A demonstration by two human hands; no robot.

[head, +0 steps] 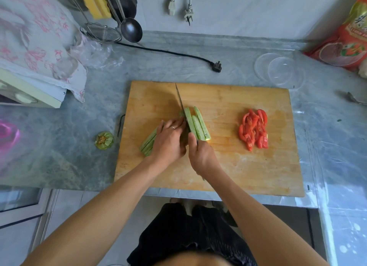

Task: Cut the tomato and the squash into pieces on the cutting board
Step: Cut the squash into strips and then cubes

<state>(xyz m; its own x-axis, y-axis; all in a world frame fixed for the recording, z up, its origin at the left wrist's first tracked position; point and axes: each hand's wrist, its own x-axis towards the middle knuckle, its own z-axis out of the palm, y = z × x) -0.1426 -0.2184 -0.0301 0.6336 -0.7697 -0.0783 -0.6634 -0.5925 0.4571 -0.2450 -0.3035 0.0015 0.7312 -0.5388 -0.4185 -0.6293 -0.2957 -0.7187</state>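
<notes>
Head view shows the cutting board (218, 166) lying on the grey worktop (89, 146), its long near edge flush with the worktop's front edge.

Tomato: complete. The tomato pieces (254, 129) lie in one pile near the board's right edge, well apart from the working area.

Squash: in progress. The squash (197, 124) lies left of the board's centre, already split into long strips. Several strips lie side by side to the right of the knife blade (179, 100); more strips (148, 144) project from under the left hand toward the board's left edge. No short crosswise pieces are visible, so the strips probably still need cutting across.

Left hand (168, 140): fingers curled down onto the squash strips, holding them against the board. A ring shows on one finger.

Right hand (201, 156): fingers wrapped round the knife handle, which the hand hides; the blade runs away from the person toward the board's far edge, standing in or just beside the squash.

The cut-off stem end (104, 140) rests on the worktop just beyond the board's left edge.

Estimate: roughly two thirds done.
</notes>
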